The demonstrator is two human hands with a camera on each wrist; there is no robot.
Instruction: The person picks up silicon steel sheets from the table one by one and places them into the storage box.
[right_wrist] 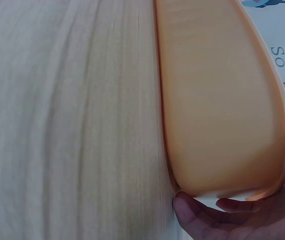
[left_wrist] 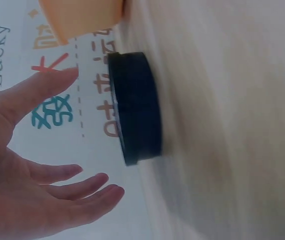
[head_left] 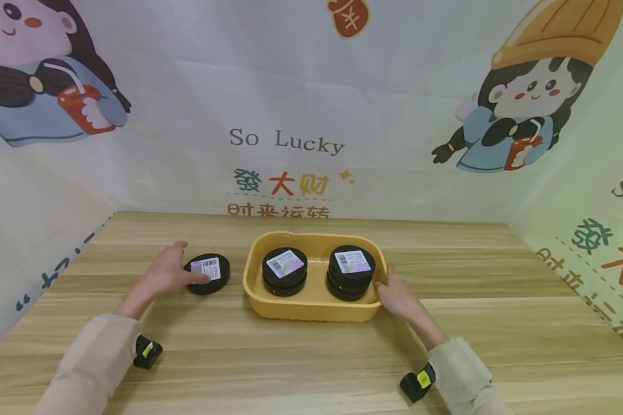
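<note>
My left hand (head_left: 167, 272) hovers over a round flat black tin (head_left: 221, 274) with a white label on its top. In the left wrist view, the spread thumb and fingers of the left hand (left_wrist: 42, 197) stand apart from the side of the black tin (left_wrist: 136, 107). My right hand (head_left: 398, 295) grips the right end of a yellow tray (head_left: 311, 312). Up close, the right hand's fingers (right_wrist: 202, 216) curl against the tray's end wall (right_wrist: 222, 115). Inside the tray are two short stacks of labelled black tins, a left stack (head_left: 284, 282) and a right stack (head_left: 349, 283).
The tray and the loose tin stand on a wood-grain table (head_left: 270, 363). A printed cloth backdrop (head_left: 291, 92) rises behind the table and along both sides. Small black devices (head_left: 147, 351) are strapped at both wrists.
</note>
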